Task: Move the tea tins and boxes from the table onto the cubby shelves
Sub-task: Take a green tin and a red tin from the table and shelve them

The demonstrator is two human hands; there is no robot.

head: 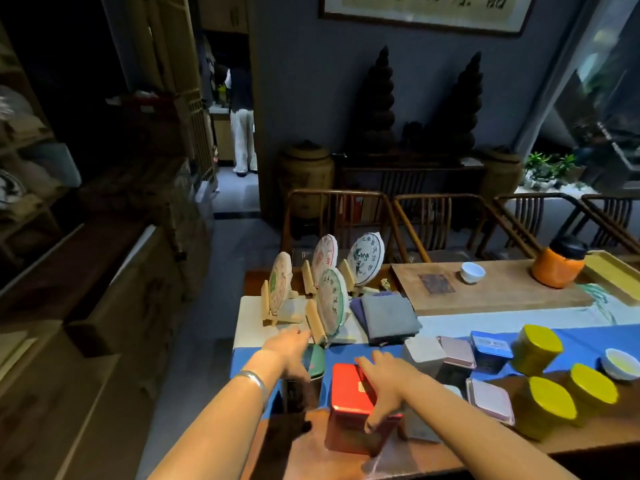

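Both hands are down at the near corner of the table (512,445), each on a tin; the right hand (384,386) lies over the red tin (349,410), fingers spread across its lid and thumb down the right side, so the hold looks wide and not yet closed. The left hand (291,355) reaches over the dark green tin (313,367), and I cannot tell if its fingers are already around it, because the hand hides them.

The red tin is a tall square box of thin metal; I judge it stiff, rather light, and smooth, so it may slip from a top hold; better to take it by two opposite walls, below the lid, since the lid may come off. The same for the green one.

More wait to the right: yellow tins (536,348), a blue tin (490,351), pink tins (457,351); the wrapped tea cakes (330,301) on stands just behind the left hand could be knocked.
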